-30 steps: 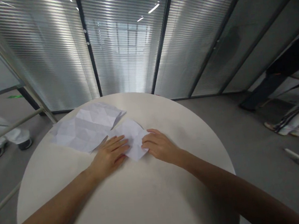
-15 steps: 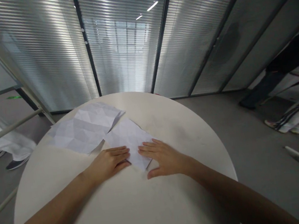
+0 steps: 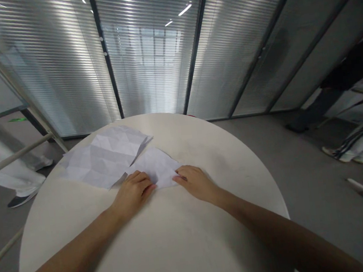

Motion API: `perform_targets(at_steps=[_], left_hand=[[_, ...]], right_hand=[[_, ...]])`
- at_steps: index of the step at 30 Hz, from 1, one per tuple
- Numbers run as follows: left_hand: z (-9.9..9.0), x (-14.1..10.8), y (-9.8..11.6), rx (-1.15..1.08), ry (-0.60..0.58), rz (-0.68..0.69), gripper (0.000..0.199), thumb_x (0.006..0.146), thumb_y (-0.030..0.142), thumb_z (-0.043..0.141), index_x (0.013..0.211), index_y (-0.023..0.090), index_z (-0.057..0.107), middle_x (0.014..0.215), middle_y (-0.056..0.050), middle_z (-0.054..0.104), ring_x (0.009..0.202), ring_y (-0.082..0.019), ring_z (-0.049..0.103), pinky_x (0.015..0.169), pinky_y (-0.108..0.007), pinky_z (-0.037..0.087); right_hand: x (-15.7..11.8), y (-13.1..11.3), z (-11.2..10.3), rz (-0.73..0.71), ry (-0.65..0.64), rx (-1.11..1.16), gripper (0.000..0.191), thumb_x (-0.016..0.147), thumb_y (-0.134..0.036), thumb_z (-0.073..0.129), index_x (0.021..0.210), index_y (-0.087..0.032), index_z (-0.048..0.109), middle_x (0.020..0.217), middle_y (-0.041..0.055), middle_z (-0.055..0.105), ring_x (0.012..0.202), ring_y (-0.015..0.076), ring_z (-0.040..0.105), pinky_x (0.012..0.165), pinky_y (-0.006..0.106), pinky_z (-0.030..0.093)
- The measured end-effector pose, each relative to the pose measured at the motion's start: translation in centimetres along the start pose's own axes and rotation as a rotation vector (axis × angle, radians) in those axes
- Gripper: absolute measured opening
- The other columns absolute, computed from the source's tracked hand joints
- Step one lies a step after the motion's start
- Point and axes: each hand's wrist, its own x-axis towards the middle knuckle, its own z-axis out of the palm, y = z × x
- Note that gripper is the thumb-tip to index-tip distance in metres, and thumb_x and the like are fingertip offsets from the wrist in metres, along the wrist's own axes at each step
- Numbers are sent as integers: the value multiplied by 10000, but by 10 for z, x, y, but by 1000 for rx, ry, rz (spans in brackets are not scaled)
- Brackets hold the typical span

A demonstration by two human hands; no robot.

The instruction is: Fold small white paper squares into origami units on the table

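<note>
A small folded sheet of white paper (image 3: 160,166) lies near the middle of the round white table (image 3: 154,239), its near edge now straight between my hands. My left hand (image 3: 135,188) pinches that sheet at its left near corner, fingers curled. At the right near corner, my right hand (image 3: 196,181) grips the same sheet between thumb and bent fingers. Behind and to the left lies a larger creased white paper (image 3: 105,155), marked with many triangular folds; its right end comes close to the small sheet.
Glass panels with blinds (image 3: 150,61) stand beyond the table. A white metal frame (image 3: 16,154) is at the left, with a person's white trouser legs (image 3: 11,168) behind it. More people's legs (image 3: 361,137) show at the far right.
Both hands went from lying flat on the small paper to gripping its corners. The paper's near point has been folded away, leaving a straight near edge. A person's legs at the left shifted.
</note>
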Motion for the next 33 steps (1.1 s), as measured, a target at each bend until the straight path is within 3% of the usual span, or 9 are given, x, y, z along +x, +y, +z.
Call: perform_targets(at_steps=[6,9,11,13,15,18,26,33], left_hand=[[0,1,3,96,-6,-139,285,905,398,471,782,187,617,860,-65,620,840,-224,547,747,-390,450],[4,2,1,98,-7,-109,220,905,365,490,990,218,630,1099,-73,631,1010,-255,549,821,-418,444],[7,2,-3,76,-49,-8,250,933,311,447,1128,284,601,1276,-33,577,1179,-258,494,922,-444,411],[9,3,-6,45,-118,78,304,955,266,394,1194,327,572,1334,5,549,1258,-239,455,993,-460,373],[9,2,-8,22,-162,111,341,957,240,375,1241,324,545,1333,6,555,1266,-231,461,1023,-472,357],[3,0,-3,7,-178,119,362,953,243,374,1281,302,517,1346,-11,543,1272,-234,460,1040,-479,347],[-14,-2,25,-30,-282,297,412,929,385,436,1319,261,479,1360,-50,528,1266,-256,455,1069,-474,296],[-20,-6,31,-110,-377,346,619,860,580,468,1407,312,360,1461,-62,398,1327,-317,369,1070,-519,270]], right_hand=[[8,-3,14,124,145,-178,305,892,-463,511,952,-188,628,1020,117,625,976,256,558,853,397,439],[7,-3,17,118,281,-200,364,836,-469,597,1048,-174,594,1155,143,581,1096,308,507,942,484,394],[5,-5,18,6,307,-224,359,862,-364,590,1162,-169,556,1299,146,509,1242,324,410,1044,519,310],[2,-8,18,-175,227,-228,325,909,-204,492,1230,-179,531,1360,118,480,1302,275,373,1096,468,285],[-2,-9,18,-324,98,-204,376,910,-85,391,1245,-170,537,1332,99,526,1260,213,446,1081,380,346],[-12,-3,17,-384,-24,-198,431,878,-31,361,1259,-117,543,1296,110,571,1206,189,516,1050,323,398],[-36,21,7,-246,-73,-271,427,839,-51,382,1216,-64,582,1269,147,588,1162,219,563,1016,337,439],[-31,15,4,-60,-10,-276,423,903,-333,455,1199,-56,574,1258,177,586,1176,264,543,1009,373,427]])
